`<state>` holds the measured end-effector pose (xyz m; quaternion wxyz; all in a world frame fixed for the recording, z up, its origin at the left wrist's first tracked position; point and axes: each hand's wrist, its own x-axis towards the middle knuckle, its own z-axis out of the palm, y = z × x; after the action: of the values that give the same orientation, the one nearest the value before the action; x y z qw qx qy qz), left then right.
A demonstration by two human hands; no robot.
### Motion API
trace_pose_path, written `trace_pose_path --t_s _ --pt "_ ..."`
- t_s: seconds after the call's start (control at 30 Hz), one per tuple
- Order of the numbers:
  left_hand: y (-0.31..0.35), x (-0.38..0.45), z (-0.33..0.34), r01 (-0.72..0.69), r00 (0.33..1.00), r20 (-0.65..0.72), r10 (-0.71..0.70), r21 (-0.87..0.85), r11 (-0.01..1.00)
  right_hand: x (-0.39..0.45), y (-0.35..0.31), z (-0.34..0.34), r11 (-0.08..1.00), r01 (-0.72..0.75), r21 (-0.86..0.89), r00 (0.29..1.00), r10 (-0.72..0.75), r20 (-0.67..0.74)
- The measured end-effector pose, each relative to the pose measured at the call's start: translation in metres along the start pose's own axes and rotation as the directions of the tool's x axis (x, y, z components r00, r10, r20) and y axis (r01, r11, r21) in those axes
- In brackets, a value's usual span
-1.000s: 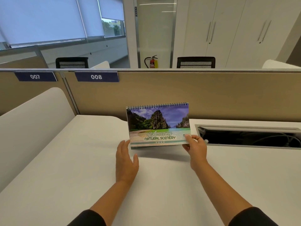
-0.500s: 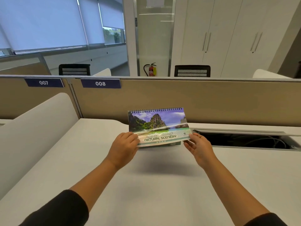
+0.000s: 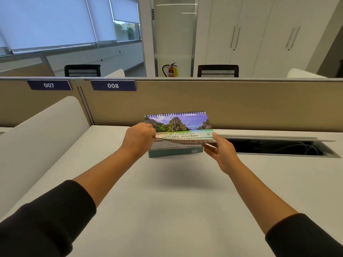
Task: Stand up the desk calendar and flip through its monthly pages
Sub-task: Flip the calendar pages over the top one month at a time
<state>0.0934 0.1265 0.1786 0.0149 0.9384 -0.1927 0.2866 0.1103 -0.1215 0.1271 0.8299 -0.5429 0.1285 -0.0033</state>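
A spiral-bound desk calendar [image 3: 178,125] stands upright on the white desk [image 3: 167,201], close to the tan partition. Its cover page shows cliffs, sea and the words "Amazing Natural Scenery". That cover is lifted up and away from the stand, and a page with date grids shows beneath it. My left hand [image 3: 139,138] pinches the cover's lower left corner. My right hand [image 3: 220,151] holds the cover's lower right corner with thumb on top and fingers underneath. The teal base of the calendar rests on the desk between my hands.
A tan partition [image 3: 241,104] with labels 007 and 008 runs behind the calendar. An open cable tray slot [image 3: 278,147] lies in the desk to the right. A white rounded divider [image 3: 37,134] stands at the left. Chairs, cabinets and a fire extinguisher are beyond.
My left hand moved from the desk to the cover's lower left corner. Both hands have raised the cover's bottom edge off the stand, exposing the page below.
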Motion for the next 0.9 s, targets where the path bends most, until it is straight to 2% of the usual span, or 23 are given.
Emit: trace_pose_path --t_s 0.1,0.23,0.3,0.43,0.57,0.6,0.77,0.9 --pt "-0.001 0.012 -0.003 0.082 0.992 0.096 -0.08 -0.022 0.996 0.001 -0.001 -0.003 1.0 0.001 -0.023 1.0 -0.001 0.017" --pt "-0.002 0.024 -0.012 0.128 0.982 0.156 -0.109 -0.116 0.985 0.004 0.001 -0.011 0.999 -0.044 0.004 0.999 0.044 -0.003" --pt "-0.006 0.029 -0.017 0.143 0.975 0.189 -0.114 -0.148 0.979 0.008 0.005 -0.014 0.997 -0.059 -0.046 0.998 0.058 -0.023" --pt "-0.014 0.041 -0.028 0.153 0.983 0.14 -0.121 -0.247 0.957 0.014 0.011 -0.015 0.988 -0.048 -0.15 0.998 0.041 -0.05" --pt "-0.025 0.054 -0.04 0.179 0.984 0.084 -0.158 -0.392 0.902 0.018 0.014 -0.018 0.971 -0.015 -0.239 1.0 0.012 -0.014" --pt "-0.03 0.056 -0.029 0.217 0.976 0.109 -0.188 -0.451 0.866 0.024 0.028 -0.021 0.962 -0.048 -0.27 0.999 0.047 -0.013" --pt "-0.042 0.077 -0.021 0.323 0.917 0.064 -0.393 -0.699 0.639 0.026 0.03 -0.024 0.952 -0.026 -0.306 1.0 0.029 0.007" --pt "-0.053 0.092 0.003 0.403 0.817 0.066 -0.573 -0.777 0.484 0.029 0.034 -0.02 0.942 -0.046 -0.333 0.998 0.054 0.013"
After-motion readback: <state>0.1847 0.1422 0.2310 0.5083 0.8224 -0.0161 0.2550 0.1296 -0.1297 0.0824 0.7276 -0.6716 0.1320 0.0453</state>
